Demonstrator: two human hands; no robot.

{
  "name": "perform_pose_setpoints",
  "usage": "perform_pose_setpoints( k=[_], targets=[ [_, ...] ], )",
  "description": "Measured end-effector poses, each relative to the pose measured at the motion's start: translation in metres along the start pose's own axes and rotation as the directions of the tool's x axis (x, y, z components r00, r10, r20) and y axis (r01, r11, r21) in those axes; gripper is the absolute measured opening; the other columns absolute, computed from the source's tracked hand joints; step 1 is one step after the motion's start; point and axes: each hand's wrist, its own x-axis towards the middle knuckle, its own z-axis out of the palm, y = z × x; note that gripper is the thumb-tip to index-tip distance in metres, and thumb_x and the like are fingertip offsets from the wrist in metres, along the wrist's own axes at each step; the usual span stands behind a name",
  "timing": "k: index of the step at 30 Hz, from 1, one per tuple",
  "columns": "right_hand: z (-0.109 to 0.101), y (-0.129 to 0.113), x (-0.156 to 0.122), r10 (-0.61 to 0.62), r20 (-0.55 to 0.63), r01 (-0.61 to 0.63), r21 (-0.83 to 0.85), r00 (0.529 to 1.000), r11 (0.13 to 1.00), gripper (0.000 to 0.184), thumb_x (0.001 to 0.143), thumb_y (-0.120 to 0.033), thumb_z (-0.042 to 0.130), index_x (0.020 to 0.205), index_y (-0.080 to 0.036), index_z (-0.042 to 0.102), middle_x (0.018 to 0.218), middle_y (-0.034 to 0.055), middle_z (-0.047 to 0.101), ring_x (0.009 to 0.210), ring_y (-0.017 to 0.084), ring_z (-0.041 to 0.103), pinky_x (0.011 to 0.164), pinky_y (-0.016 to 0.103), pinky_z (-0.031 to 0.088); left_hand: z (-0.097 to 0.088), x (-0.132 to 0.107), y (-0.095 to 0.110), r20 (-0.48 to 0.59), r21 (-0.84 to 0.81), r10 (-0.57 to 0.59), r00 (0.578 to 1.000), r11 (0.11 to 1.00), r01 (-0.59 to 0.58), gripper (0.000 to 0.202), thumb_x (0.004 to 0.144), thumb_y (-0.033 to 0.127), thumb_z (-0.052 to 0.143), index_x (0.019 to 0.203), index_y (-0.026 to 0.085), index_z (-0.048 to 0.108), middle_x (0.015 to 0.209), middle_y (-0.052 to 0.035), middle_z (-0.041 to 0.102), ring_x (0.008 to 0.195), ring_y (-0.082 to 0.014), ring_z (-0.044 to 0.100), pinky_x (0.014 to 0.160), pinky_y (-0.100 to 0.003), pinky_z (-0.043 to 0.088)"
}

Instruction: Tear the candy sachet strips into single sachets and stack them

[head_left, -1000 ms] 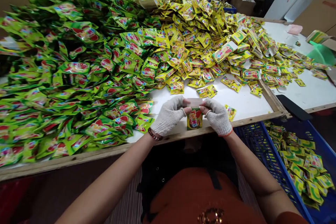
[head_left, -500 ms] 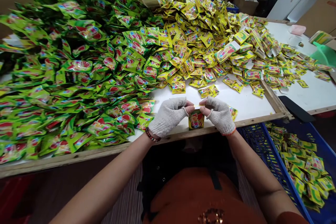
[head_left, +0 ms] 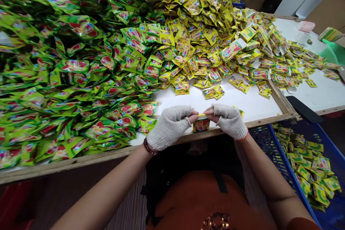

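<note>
Both of my hands wear white fingerless knit gloves and meet at the table's front edge. My left hand (head_left: 169, 126) and my right hand (head_left: 229, 121) pinch the top of a small yellow and red box (head_left: 201, 125) from either side. The box stands upright on the white table (head_left: 242, 102), its lower part showing between my hands. A large heap of green sachets (head_left: 67, 72) lies to the left. A heap of yellow sachets (head_left: 205, 32) lies behind my hands.
A blue crate (head_left: 272, 158) at the lower right holds several folded boxes (head_left: 309, 172). A dark flat object (head_left: 303, 109) lies across the table's right wooden rim. A green tub (head_left: 332, 54) and a pink item (head_left: 306, 26) sit far right.
The box's top flap has gone from raised to pressed flat. My hands have lowered slightly onto the box top, and the view has tilted down a little.
</note>
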Motion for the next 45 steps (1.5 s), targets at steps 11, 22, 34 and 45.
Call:
perform_pose_setpoints(
  k=[11,22,34,45],
  targets=[
    [0.002,0.010,-0.008,-0.099,0.034,0.097,0.048,0.994,0.994,0.017,0.091,-0.027,0.062,0.098,-0.024,0.077,0.096,0.0064,0.073,0.087,0.020,0.069,0.078,0.034,0.055,0.008,-0.015,-0.015,-0.051,0.004,0.249,0.967,0.969,-0.249,0.015,0.087,0.028,0.065,0.094,0.022,0.077,0.096,-0.0065,0.076,0.086,-0.0179,0.071,0.077,-0.028,0.057],
    [0.021,0.024,-0.020,-0.120,-0.026,0.118,-0.069,0.992,0.991,0.021,0.089,-0.022,0.059,0.104,-0.026,0.073,0.087,0.0041,0.068,0.083,0.020,0.064,0.079,0.035,0.055,0.018,-0.019,-0.020,-0.050,0.092,0.246,0.968,0.966,-0.241,0.016,0.086,0.020,0.058,0.099,0.020,0.069,0.098,-0.0079,0.073,0.090,-0.0184,0.069,0.082,-0.031,0.056],
    [0.027,0.021,-0.006,0.216,-0.036,-0.209,0.136,0.976,0.968,0.034,0.080,-0.026,0.067,0.113,-0.020,0.060,0.097,0.0045,0.070,0.085,0.020,0.065,0.080,0.034,0.054,0.031,0.009,-0.025,0.076,-0.182,-0.115,0.990,0.975,0.127,0.039,0.088,0.044,0.061,0.116,0.018,0.055,0.103,-0.0081,0.069,0.092,-0.0212,0.068,0.080,-0.036,0.056],
    [-0.098,0.026,-0.073,0.312,-0.538,0.128,0.631,0.783,0.765,0.063,0.091,-0.077,0.026,0.124,-0.033,0.057,0.088,0.0027,0.067,0.059,0.013,0.059,0.052,0.027,0.045,0.028,0.068,-0.044,0.061,0.247,-0.004,0.998,0.969,-0.011,0.037,0.088,0.047,0.054,0.111,0.019,0.062,0.116,-0.0123,0.067,0.112,-0.0289,0.062,0.099,-0.048,0.048]
  ],
)
